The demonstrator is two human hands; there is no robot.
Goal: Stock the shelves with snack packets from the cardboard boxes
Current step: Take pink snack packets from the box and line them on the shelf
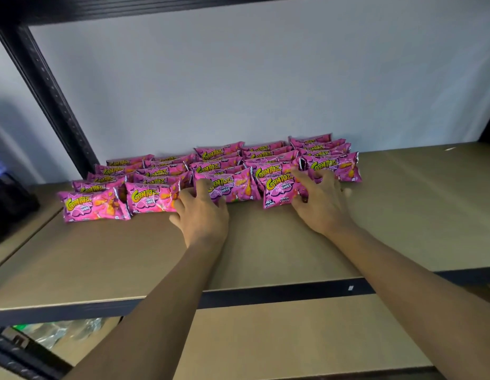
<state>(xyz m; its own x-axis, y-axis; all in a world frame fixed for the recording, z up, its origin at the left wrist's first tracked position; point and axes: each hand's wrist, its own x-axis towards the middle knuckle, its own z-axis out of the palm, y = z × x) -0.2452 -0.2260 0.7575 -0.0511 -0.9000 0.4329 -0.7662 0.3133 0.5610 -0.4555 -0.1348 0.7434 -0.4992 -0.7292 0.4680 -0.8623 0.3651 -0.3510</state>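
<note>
Lower shelf board (293,338) nearest, under dark front rail (265,294). 2 bare forearms reach forward over tan shelf (128,256), palms down. Left hand (202,215): fingers spread, tips pressing front-row Corntoz packet (235,189), thumb splayed left. Right hand (322,205): fingers fanned wide, laid across 2 neighbouring packets, no curl round either. Pink Corntoz packets (167,171) lie in overlapping rows toward shelf's back, near grey wall (238,78). Black upright (46,91) far left.

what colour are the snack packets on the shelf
Bright pink, with yellow-green lettering and a spiderweb pattern; the snack packets show best in the head view.
</note>
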